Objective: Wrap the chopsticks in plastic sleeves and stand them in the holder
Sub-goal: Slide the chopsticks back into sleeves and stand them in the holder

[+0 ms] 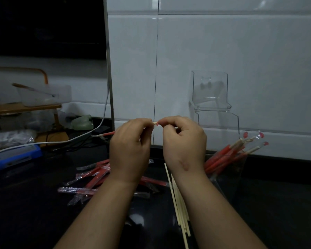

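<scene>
The person's left hand [131,144] and right hand [183,141] are raised side by side above the dark surface [43,203], backs toward the camera. The left fingers [142,122] and the right fingers [169,120] are curled and nearly meet. Between them they pinch a sleeved chopstick [105,134], held roughly level. A short pale stretch of it shows in the gap between the fingertips. Its red-wrapped end juts out to the left past the left fingers.

Below the left fingers, a loose pile of red plastic sleeves [90,178] lies on the surface. Under the right wrist, a few bare chopsticks [178,203] lie together, running toward the camera.

To the right of the right fingers, a clear acrylic holder [221,121] stands against the white tiled wall [187,51]. A bundle of wrapped chopsticks [228,155] leans in its lower part, tips up and to the right.

Far left of the fingers, a blue box [14,157] sits with a white cable [97,128] curving over it.
</scene>
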`<control>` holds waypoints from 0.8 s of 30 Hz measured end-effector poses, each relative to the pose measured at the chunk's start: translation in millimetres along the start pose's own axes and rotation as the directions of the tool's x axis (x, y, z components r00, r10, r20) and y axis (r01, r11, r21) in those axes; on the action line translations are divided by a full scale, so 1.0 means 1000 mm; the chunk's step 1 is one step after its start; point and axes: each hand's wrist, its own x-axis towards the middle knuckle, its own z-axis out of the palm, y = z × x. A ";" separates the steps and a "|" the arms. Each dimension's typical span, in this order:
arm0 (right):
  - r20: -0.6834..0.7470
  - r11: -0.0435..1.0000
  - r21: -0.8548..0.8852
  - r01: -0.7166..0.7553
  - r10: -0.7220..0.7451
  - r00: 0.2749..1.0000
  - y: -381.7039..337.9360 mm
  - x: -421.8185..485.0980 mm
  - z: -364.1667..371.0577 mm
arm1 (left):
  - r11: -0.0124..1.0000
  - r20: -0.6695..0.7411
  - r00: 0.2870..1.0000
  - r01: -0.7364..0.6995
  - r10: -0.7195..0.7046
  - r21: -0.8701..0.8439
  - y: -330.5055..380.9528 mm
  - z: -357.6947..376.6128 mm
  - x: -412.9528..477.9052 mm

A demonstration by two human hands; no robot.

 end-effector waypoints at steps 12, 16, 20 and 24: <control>0.017 0.994 0.019 -0.105 0.105 0.994 -0.001 0.001 -0.002 | 1.000 -0.004 1.000 -0.003 0.003 0.001 0.002 0.000 -0.001; 0.043 0.991 0.024 -0.131 0.129 0.991 -0.002 0.002 -0.002 | 1.000 -0.013 1.000 0.021 -0.021 -0.020 0.003 0.000 -0.002; 0.072 0.986 -0.034 -0.163 0.165 0.984 0.002 0.002 0.001 | 0.999 -0.007 1.000 0.008 -0.009 -0.031 0.003 0.000 -0.002; 0.089 0.984 -0.071 -0.163 0.169 0.982 0.001 0.004 0.002 | 1.000 0.005 1.000 0.020 -0.020 -0.014 0.003 0.001 -0.002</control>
